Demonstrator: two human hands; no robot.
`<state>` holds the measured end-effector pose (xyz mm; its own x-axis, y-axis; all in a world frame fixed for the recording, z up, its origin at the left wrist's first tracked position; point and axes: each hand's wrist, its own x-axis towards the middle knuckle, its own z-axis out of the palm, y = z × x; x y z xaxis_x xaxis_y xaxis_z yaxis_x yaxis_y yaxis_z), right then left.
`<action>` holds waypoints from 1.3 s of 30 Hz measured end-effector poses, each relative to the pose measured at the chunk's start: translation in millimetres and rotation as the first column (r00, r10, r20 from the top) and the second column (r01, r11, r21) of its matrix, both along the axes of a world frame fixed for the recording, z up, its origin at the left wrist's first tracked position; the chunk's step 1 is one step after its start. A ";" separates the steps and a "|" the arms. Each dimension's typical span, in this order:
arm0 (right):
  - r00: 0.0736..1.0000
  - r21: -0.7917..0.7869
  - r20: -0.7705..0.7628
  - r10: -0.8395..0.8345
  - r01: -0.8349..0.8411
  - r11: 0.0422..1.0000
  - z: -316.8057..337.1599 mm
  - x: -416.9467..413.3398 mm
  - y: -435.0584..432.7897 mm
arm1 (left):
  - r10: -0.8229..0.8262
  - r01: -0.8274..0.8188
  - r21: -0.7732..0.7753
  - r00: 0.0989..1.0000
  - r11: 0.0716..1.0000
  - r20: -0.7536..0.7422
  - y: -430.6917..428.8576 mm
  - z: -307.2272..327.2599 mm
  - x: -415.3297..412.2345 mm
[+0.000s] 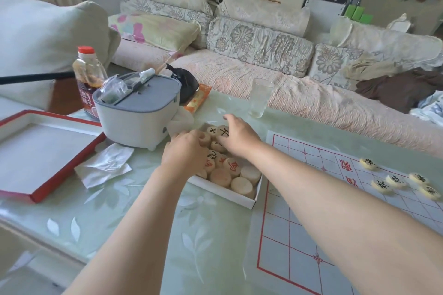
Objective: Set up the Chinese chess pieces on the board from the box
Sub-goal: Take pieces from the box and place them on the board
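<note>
Head view looks down, close over the table (134, 211)

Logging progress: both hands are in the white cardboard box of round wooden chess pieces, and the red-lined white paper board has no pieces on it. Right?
Wrong on the board. The head view shows five black-lettered round wooden pieces lying on the red-lined white paper board. The left hand and right hand are indeed in the white cardboard box.
</note>
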<state>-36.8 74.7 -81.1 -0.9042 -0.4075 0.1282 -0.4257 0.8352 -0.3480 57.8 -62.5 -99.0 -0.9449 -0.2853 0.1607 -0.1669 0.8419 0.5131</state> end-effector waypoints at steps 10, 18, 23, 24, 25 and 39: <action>0.940 -0.261 -0.120 0.318 -0.339 0.904 30.3 26.8 1.8 | 0.164 0.015 0.693 0.968 0.720 -0.191 6.9 23.6 3.0; 0.999 0.124 -0.016 0.036 -0.034 0.992 17.3 21.1 17.0 | 0.316 -0.121 0.759 0.942 0.639 -0.116 -2.6 22.5 9.2; 0.987 0.123 0.098 -0.124 0.112 0.986 7.5 24.6 10.7 | 0.229 -0.097 0.646 0.966 0.757 -0.124 -5.5 19.0 11.1; 0.985 0.130 0.083 -0.149 0.137 0.982 5.0 24.3 5.7 | 0.214 -0.089 0.636 0.969 0.767 -0.122 -5.7 18.5 11.1; 0.983 0.136 0.068 -0.172 0.161 0.977 2.0 24.1 0.6 | 0.204 -0.087 0.626 0.972 0.775 -0.118 -5.9 18.2 11.2; 0.985 -0.243 0.062 -0.158 0.168 0.955 7.6 37.7 30.6 | 0.177 -0.085 0.470 0.972 0.879 -0.156 13.2 21.7 11.0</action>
